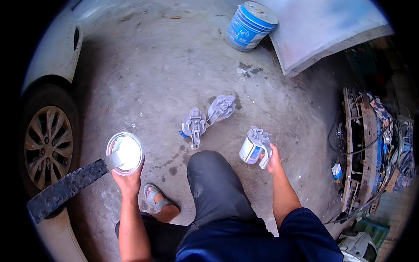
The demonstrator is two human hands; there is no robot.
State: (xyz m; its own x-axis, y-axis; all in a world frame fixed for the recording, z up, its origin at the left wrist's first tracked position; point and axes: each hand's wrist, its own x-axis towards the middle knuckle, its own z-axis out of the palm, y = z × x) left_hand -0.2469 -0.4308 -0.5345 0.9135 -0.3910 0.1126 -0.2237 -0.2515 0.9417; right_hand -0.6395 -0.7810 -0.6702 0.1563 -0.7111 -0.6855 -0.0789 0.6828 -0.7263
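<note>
My left hand [129,181] is wrapped round a clear, round cup [109,150] with white paint [132,153] in it. A flat metal blade dips into the paint. Its long handle [67,187], wrapped in black, leans over the rim to the left. In my right hand [274,160] is a paint can [249,151], gripped by the handle of its grey, paint-crusted stirring lid [261,135] and slightly tilted. Two more cans with grey stirring lids stand close together on the floor ahead, a nearer can [194,123] and a farther can [222,107].
At the left stands a pale car with its wheel [49,142] close to the cup. A blue and white bucket [249,27] sits far ahead beside a pale panel [323,30]. Metal parts [355,148], cables and rags are piled at the right. Dark spots mark the concrete.
</note>
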